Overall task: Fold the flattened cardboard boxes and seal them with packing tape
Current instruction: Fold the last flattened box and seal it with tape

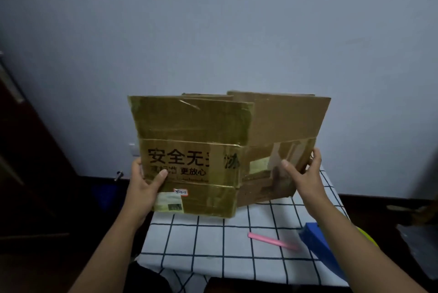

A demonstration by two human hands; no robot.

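Observation:
A brown cardboard box (196,126) with black printed characters and old tape stands half unfolded over the table, its upper flaps pointing up. My left hand (145,186) grips its left edge, thumb on the printed front panel. At the box's right corner my right hand (305,171) holds the side panel, thumb on the near face and fingers round the far edge. The box's lower edge hangs just above the checked tablecloth (213,240).
A pink pen-like stick (272,241) lies on the cloth near the right. A blue object (315,240) with something yellow-green behind it sits at the table's right edge under my right forearm. A wall stands right behind the table; dark furniture is on the left.

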